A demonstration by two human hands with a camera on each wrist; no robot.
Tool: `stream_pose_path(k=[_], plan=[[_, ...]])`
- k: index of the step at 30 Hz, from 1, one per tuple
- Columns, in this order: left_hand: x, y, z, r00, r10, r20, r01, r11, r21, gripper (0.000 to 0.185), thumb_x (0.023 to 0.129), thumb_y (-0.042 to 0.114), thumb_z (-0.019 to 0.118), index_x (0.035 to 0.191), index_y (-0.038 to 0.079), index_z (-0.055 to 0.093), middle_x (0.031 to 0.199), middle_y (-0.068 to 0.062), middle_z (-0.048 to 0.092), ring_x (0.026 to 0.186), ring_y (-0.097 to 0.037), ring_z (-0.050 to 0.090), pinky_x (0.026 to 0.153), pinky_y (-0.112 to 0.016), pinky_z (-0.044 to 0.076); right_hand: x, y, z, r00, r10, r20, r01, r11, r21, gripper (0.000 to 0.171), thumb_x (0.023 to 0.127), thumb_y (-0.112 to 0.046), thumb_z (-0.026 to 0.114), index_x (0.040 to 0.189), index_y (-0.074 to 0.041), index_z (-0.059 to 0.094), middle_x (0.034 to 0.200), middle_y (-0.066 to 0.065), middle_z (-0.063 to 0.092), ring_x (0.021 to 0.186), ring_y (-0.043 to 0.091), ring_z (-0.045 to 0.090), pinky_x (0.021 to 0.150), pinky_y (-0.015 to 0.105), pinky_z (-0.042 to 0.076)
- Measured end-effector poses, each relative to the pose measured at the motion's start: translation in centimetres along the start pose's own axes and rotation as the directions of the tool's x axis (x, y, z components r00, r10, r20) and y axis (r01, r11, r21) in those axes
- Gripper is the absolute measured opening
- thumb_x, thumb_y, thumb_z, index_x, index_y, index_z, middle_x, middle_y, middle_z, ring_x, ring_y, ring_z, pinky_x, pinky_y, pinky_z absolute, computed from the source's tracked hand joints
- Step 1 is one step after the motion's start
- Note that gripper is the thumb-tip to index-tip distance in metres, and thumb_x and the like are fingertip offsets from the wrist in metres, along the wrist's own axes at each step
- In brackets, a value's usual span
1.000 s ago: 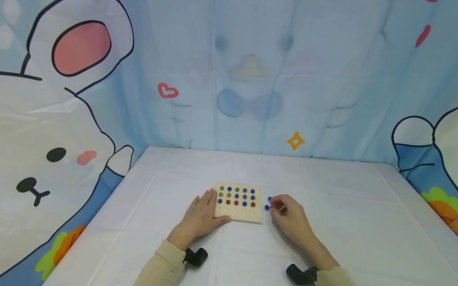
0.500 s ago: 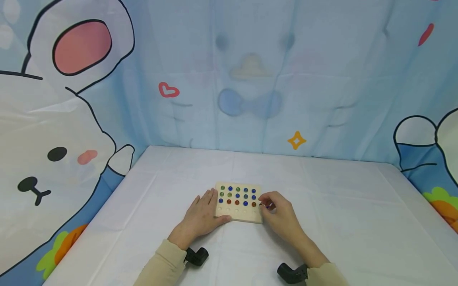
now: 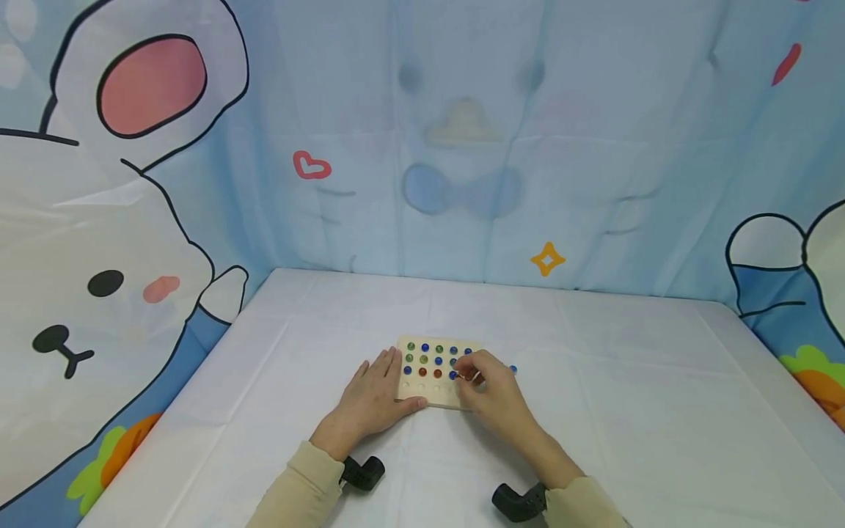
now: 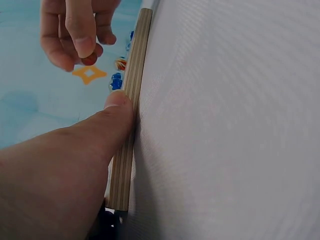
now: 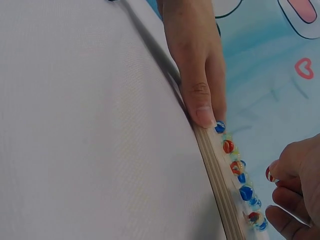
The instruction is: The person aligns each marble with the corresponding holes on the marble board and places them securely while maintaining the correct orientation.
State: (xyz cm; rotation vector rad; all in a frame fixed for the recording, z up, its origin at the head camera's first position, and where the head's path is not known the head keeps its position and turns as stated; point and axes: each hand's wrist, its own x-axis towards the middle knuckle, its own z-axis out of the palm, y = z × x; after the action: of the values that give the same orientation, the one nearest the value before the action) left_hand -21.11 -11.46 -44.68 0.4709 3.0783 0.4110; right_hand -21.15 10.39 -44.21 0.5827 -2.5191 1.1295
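Note:
A pale wooden board (image 3: 432, 394) bears rows of glass marbles in green, blue and reddish-brown, with a row of bare hollows along its near side. My left hand (image 3: 372, 396) lies with straight fingers along the board's left edge, its thumb at the near edge. Over the board's right part, my right hand (image 3: 498, 400) pinches a red marble (image 5: 270, 174) between thumb and fingertips. From the left wrist, that marble shows clear above the board, and the hand hides the board's right end in the head view.
A blue marble (image 3: 513, 369) shows just beyond my right hand. White cloth (image 3: 330, 315) covers the table, and a light-blue printed curtain (image 3: 594, 147) stands behind and at the sides. Each wrist carries a black camera (image 3: 518, 503).
My right hand has moved left from beside the board to over its right part, carrying the red marble. My left hand has stayed put at the board's edge.

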Motion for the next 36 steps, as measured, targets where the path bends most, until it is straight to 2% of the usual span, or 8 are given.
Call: stream_pose_path(k=[14, 19, 30, 36], plan=[[0.1, -0.1, -0.2, 1.0, -0.006, 0.019, 0.006, 1.0, -0.007, 0.099, 0.091, 0.067, 0.053, 0.155, -0.003, 0.025, 0.161, -0.018, 0.029, 0.151, -0.032, 0.028, 0.122, -0.052, 0.026, 0.8, -1.7, 2.0, 0.998, 0.019, 0.058, -0.024, 0.996, 0.083, 0.015, 0.087, 0.0, 0.072, 0.099, -0.008, 0.067, 0.092, -0.002, 0.066, 0.084, 0.008, 0.059, 0.077, 0.027, 0.056], [0.0, -0.2, -0.1, 1.0, -0.008, 0.02, 0.008, 1.0, 0.001, 0.101, 0.09, 0.069, 0.053, 0.155, -0.002, 0.025, 0.161, -0.018, 0.029, 0.151, -0.032, 0.028, 0.122, -0.052, 0.027, 1.1, -2.2, 3.1, 0.997, -0.003, 0.083, -0.007, 0.994, 0.111, 0.015, 0.086, 0.002, 0.073, 0.097, -0.007, 0.067, 0.09, -0.002, 0.067, 0.082, 0.009, 0.061, 0.075, 0.026, 0.057], [-0.1, -0.4, 0.0, 0.999, 0.038, -0.028, -0.037, 0.999, 0.028, 0.089, 0.094, 0.056, 0.058, 0.151, -0.006, 0.032, 0.158, -0.02, 0.036, 0.148, -0.031, 0.034, 0.118, -0.054, 0.033, 1.7, -3.0, 5.0, 0.992, -0.045, 0.122, 0.029, 0.991, 0.134, 0.016, 0.085, 0.005, 0.071, 0.092, -0.009, 0.067, 0.089, 0.002, 0.07, 0.082, 0.009, 0.063, 0.075, 0.023, 0.056], [0.0, -0.5, 0.0, 0.998, 0.048, -0.03, -0.047, 0.998, 0.029, 0.085, 0.095, 0.051, 0.059, 0.151, -0.006, 0.032, 0.158, -0.02, 0.036, 0.148, -0.032, 0.034, 0.118, -0.054, 0.032, 1.9, -3.2, 5.6, 0.991, -0.011, 0.135, -0.009, 0.989, 0.147, 0.014, 0.086, 0.003, 0.072, 0.091, -0.009, 0.067, 0.088, 0.004, 0.071, 0.078, 0.008, 0.061, 0.072, 0.021, 0.055]])
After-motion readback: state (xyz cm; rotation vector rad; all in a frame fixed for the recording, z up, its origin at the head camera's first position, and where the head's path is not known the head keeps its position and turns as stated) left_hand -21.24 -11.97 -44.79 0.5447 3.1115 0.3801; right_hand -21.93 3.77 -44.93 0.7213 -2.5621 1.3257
